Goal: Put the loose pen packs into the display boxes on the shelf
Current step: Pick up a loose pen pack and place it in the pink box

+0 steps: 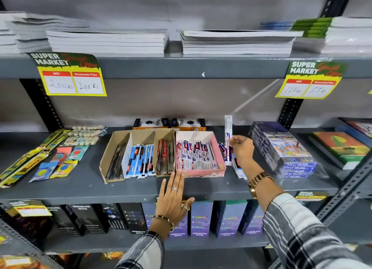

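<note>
A pink display box [201,172] full of blue-and-white pen packs stands on the middle grey shelf [120,190]. My right hand [242,149] holds one long white-and-blue pen pack [228,127] upright just right of that box. A few loose pen packs [237,169] lie on the shelf under that hand. My left hand [173,196] rests flat with fingers spread, its fingertips touching the pink box's front edge. To the left stands a brown cardboard display box [106,158] with dividers, holding dark, blue and red pen packs.
Coloured pencil boxes in plastic wrap [285,150] sit right of my right hand, with books [340,148] beyond. Eraser and sharpener packs [60,160] lie at the left. Two dark cartons [169,123] stand behind the display boxes. Notebook stacks fill the shelf above, bottle boxes the one below.
</note>
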`<act>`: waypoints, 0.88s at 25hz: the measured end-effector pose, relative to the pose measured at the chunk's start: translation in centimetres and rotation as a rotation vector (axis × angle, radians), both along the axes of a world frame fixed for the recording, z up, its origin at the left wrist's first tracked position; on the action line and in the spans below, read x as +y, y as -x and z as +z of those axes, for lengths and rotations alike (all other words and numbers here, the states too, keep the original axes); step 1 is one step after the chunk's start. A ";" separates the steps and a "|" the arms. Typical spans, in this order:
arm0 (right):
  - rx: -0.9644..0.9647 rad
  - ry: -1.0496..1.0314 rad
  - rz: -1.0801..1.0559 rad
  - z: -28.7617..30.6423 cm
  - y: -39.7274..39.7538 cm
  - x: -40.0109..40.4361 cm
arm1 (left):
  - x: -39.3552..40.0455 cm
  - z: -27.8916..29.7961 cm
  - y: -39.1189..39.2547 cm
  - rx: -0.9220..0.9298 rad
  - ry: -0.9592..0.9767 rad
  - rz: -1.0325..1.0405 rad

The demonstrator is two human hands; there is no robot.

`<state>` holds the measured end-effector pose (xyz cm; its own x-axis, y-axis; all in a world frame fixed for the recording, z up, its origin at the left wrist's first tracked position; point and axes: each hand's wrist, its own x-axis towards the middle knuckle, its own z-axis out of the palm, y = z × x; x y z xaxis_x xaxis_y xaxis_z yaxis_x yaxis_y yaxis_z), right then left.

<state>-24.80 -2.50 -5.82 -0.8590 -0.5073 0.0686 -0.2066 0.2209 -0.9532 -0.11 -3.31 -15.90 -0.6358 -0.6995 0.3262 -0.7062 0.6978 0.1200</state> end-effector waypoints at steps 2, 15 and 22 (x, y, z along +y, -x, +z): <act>-0.016 0.024 0.029 0.4 -0.5 0.1 | 0.4 0.5 -0.3 -0.023 -0.074 0.031; -0.023 -0.014 0.156 0.2 -3.6 -2.2 | -0.4 -0.3 -1.4 -0.118 -0.150 0.040; -0.057 -0.254 0.175 -3.7 -4.3 -5.8 | -0.3 -0.3 -2.0 -0.065 -0.109 0.055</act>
